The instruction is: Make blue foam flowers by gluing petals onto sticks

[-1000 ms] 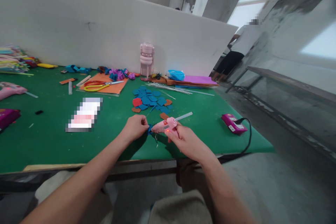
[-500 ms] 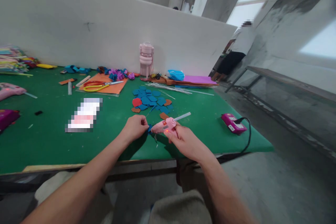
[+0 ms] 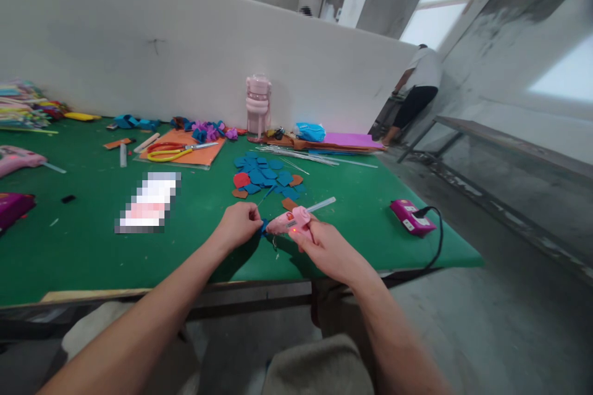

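My right hand (image 3: 327,245) is wrapped round a pink hot glue gun (image 3: 287,221), with a clear glue stick (image 3: 321,204) jutting from its back and a small orange light lit. Its nozzle touches or nearly touches a small blue felt piece (image 3: 264,227). That piece is pinched between the fingertips of my left hand (image 3: 239,224), which partly cover it. A thin wire-like stem rises from the pinch. Just beyond my hands lies a loose spread of blue felt cutouts (image 3: 269,174), with a red cutout (image 3: 241,180) and a brown cutout (image 3: 290,203) among them.
Behind the cutouts are thin wires (image 3: 301,155) and a pink bottle (image 3: 258,108). Red-and-yellow scissors (image 3: 171,151) lie on orange sheets (image 3: 204,157). At right a magenta box (image 3: 412,218) has a black cable running off the table edge. Another glue gun (image 3: 21,159) lies left. A person (image 3: 417,86) stands far right.
My hands, the glue gun and the blue felt piece stay almost still. In the background, the person at far right has bent further forward.
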Tool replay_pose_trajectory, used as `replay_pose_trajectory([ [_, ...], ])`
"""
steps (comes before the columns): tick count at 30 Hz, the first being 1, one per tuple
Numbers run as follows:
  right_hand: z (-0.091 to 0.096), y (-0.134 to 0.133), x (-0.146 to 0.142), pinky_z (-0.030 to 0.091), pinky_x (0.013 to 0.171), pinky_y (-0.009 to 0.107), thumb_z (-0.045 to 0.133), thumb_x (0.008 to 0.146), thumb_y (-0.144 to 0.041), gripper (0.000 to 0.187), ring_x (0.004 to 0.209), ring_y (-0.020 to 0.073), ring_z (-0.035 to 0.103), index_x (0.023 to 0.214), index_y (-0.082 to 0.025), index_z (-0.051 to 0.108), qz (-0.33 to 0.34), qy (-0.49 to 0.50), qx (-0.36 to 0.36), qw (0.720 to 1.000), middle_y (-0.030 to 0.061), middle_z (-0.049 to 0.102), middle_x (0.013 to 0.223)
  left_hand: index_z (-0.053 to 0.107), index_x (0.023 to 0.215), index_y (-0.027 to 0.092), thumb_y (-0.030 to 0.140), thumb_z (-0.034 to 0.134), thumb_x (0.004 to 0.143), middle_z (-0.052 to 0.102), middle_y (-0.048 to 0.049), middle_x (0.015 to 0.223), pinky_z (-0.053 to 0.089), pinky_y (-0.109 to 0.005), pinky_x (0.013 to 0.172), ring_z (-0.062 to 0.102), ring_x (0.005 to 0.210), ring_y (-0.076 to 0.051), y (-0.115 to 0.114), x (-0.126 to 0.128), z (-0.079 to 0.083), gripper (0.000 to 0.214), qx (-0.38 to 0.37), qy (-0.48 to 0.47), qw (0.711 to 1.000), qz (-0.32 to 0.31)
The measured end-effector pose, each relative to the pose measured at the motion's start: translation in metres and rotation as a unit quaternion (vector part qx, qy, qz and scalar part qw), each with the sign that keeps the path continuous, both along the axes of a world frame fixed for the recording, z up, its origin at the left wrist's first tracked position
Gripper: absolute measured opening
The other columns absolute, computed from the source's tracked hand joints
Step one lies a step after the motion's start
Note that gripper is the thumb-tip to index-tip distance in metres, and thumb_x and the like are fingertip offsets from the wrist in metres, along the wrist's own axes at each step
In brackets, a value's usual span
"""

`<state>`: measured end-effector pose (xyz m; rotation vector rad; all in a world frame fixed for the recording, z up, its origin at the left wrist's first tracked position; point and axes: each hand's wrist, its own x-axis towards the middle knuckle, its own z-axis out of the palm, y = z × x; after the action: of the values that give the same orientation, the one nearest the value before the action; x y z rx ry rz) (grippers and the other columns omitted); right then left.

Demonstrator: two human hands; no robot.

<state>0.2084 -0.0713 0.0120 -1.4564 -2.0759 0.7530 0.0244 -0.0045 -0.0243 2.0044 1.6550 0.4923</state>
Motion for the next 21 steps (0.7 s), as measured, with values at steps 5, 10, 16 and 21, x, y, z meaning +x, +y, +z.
replay_pose_trajectory([
  [5, 0.0011, 0.0001, -0.0014, 0.038, 0.069, 0.025, 0.039, 0.085, -0.029, 0.026, 0.073, 0.0143, 0.055, 0.103, -0.017, 0.053, 0.008, 0.011, 0.003, 1.000, 0.0070, 0.060, 0.094, 0.052, 0.054, 0.017, 0.021, 0.053, 0.062, 0.056, 0.0008, 0.055, 0.031, -0.022, 0.051, 0.049, 0.055, -0.012, 0.0004, 0.0004, 0.0006, 0.008, 0.000, 0.003, 1.000, 0.001],
  [10, 0.0016, -0.0002, -0.0020, 0.039, 0.069, 0.025, 0.040, 0.084, -0.029, 0.029, 0.074, 0.0148, 0.056, 0.106, -0.016, 0.053, 0.001, 0.009, 0.007, 1.000, 0.0080, 0.061, 0.096, 0.052, 0.054, 0.017, 0.021, 0.053, 0.062, 0.055, 0.0009, 0.055, 0.031, -0.022, 0.051, 0.049, 0.055, -0.012, -0.0001, 0.0007, 0.0013, 0.008, -0.003, 0.001, 1.000, 0.001],
  [16, 0.0006, -0.0001, -0.0010, 0.039, 0.069, 0.026, 0.040, 0.084, -0.029, 0.028, 0.076, 0.0154, 0.056, 0.106, -0.016, 0.053, 0.002, 0.011, 0.005, 1.000, 0.0086, 0.059, 0.103, 0.053, 0.054, 0.017, 0.021, 0.053, 0.062, 0.056, 0.0009, 0.055, 0.032, -0.023, 0.052, 0.050, 0.056, -0.012, 0.0003, 0.0002, -0.0005, 0.008, 0.003, -0.001, 1.000, -0.001],
  [21, 0.0005, -0.0002, -0.0007, 0.038, 0.069, 0.025, 0.039, 0.085, -0.029, 0.028, 0.076, 0.0150, 0.055, 0.106, -0.017, 0.052, 0.004, 0.002, 0.005, 1.000, 0.0078, 0.059, 0.103, 0.053, 0.054, 0.017, 0.021, 0.053, 0.062, 0.056, 0.0008, 0.055, 0.031, -0.023, 0.051, 0.050, 0.055, -0.012, 0.0005, 0.0002, -0.0010, 0.008, 0.003, 0.000, 1.000, 0.001],
])
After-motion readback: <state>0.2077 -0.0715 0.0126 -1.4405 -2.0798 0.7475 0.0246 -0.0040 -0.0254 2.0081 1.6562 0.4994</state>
